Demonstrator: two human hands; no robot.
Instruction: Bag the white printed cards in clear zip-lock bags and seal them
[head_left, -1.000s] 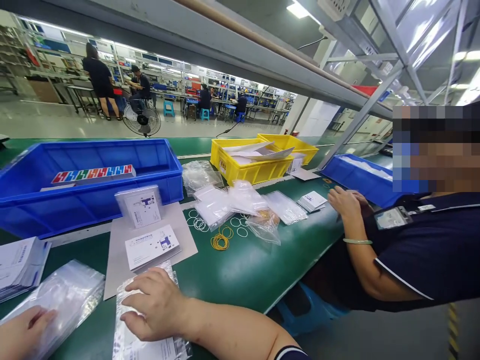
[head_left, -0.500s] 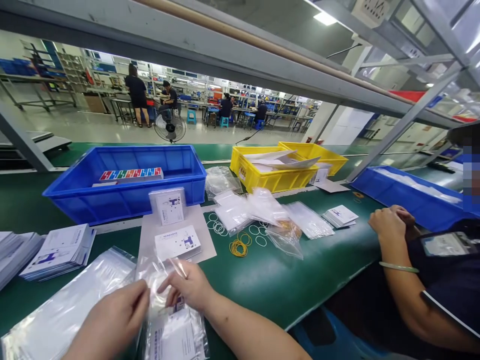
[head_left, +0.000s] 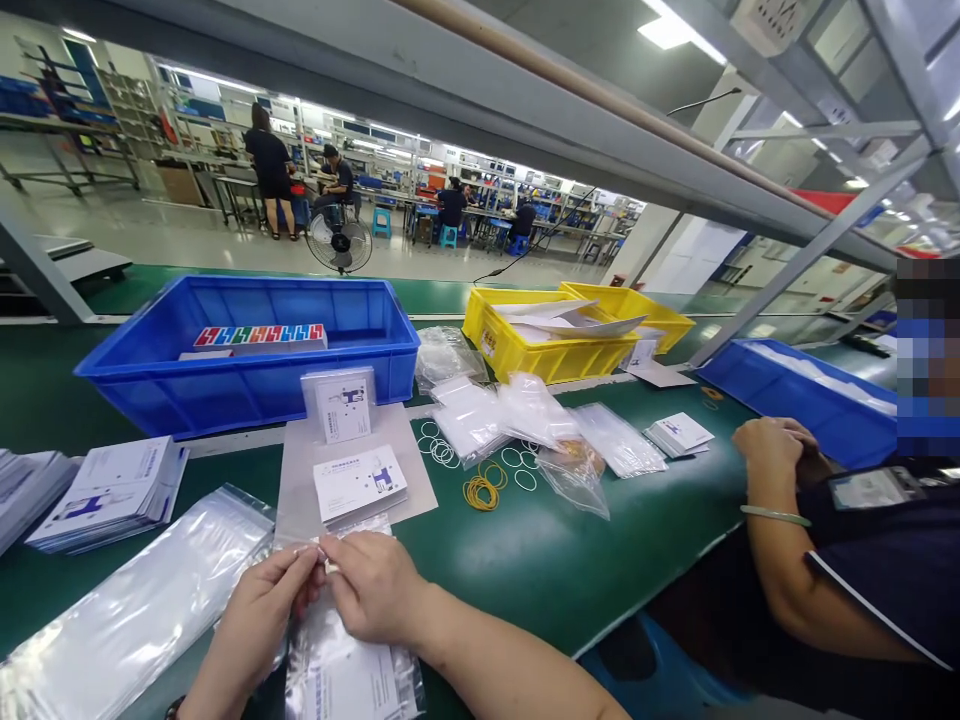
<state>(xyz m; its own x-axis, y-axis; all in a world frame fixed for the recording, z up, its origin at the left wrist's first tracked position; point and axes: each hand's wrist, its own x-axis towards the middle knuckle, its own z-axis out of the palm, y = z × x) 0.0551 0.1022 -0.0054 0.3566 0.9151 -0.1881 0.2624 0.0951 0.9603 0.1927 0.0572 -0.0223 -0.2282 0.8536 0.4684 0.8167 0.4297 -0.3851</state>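
Note:
My left hand (head_left: 259, 612) and my right hand (head_left: 373, 587) meet at the near table edge, both pinching the top edge of a clear plastic bag (head_left: 346, 670) that holds a white printed leaflet. The bag lies on the green table (head_left: 487, 560) below my fingers. A stack of clear bags (head_left: 127, 610) lies to the left of my left hand. Just beyond my hands a pile of white leaflets (head_left: 360, 485) rests on a grey card sheet (head_left: 296, 480).
A blue bin (head_left: 247, 385) stands behind, yellow bins (head_left: 551, 345) to its right. Yellow rubber bands (head_left: 484, 490) and loose bags (head_left: 525, 415) lie mid-table. More leaflets (head_left: 112, 490) sit left. A seated person's hands (head_left: 772, 445) rest at the right by another blue bin (head_left: 802, 395).
My left hand came in from the bag stack to meet my right hand. Both now pinch the bag's top edge together. The view has swung left.

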